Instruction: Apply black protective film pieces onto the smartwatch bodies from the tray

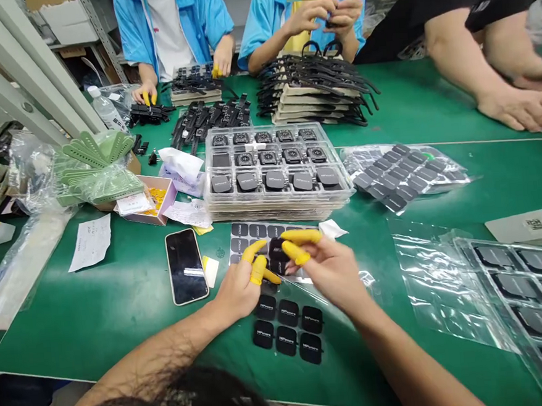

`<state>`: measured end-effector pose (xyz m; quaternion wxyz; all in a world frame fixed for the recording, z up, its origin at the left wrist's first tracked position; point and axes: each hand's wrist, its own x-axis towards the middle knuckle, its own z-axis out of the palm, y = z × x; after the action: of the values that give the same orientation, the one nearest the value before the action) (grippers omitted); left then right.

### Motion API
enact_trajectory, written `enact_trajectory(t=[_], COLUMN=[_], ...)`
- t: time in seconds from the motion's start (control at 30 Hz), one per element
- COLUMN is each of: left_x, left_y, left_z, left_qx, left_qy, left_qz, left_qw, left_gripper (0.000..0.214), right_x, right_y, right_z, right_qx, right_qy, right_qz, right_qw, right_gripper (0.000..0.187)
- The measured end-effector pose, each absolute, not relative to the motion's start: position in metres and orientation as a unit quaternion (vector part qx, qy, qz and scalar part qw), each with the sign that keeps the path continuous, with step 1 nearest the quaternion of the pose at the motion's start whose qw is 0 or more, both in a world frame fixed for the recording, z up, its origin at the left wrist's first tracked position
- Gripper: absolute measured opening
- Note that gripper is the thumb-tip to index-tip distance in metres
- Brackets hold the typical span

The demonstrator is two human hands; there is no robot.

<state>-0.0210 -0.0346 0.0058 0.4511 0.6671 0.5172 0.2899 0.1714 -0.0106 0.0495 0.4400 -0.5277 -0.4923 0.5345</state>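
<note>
Yellow finger cots cover several fingertips of both hands. My left hand [240, 292] is closed at the upper edge of a clear sheet of black square stickers [287, 341] with white lettering. My right hand [334, 270] pinches at a black square sticker [277, 249], close to my left fingertips. Beneath the fingers lies another sheet of dark rounded squares [257, 230], partly hidden by my hands. Just beyond it stands a stack of clear plastic trays [280, 205], the top one holding watch bodies [268, 158], some with grey square covers.
A phone [187, 267] lies left of my hands. Bagged dark squares [392, 176] and a clear tray of dark pieces [522, 284] are at right. Green straps [95, 169] and a small box [159, 195] stand left. Co-workers handle black-strapped watches [212, 120] across the table.
</note>
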Motion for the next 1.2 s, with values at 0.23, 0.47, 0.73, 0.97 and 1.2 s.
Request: enact_trajectory(t=[0.23,0.47,0.73,0.97,1.2], left_x=[-0.019,-0.018,-0.019,-0.017,-0.019], left_y=[-0.031,-0.029,-0.029,-0.029,-0.031], left_z=[0.007,-0.001,0.003,0.008,0.003], left_qx=[0.622,0.619,0.629,0.616,0.621], left_qy=[0.498,0.481,0.48,0.508,0.541], left_qz=[0.286,0.284,0.283,0.271,0.273], left_qw=[0.533,0.553,0.542,0.538,0.497], left_gripper=[0.068,0.069,0.067,0.081,0.125], right_x=[0.102,0.1,0.123,0.152,0.155], right_y=[0.164,0.226,0.212,0.089,-0.038], right_z=[0.109,0.101,0.102,0.095,0.021], right_qx=[-0.532,-0.609,-0.58,-0.464,-0.531], right_qy=[-0.663,-0.759,-0.738,-0.612,-0.465], right_qz=[0.325,0.1,0.242,0.414,0.578], right_qw=[0.414,0.207,0.244,0.489,0.41], right_gripper=[0.033,0.038,0.031,0.032,0.031])
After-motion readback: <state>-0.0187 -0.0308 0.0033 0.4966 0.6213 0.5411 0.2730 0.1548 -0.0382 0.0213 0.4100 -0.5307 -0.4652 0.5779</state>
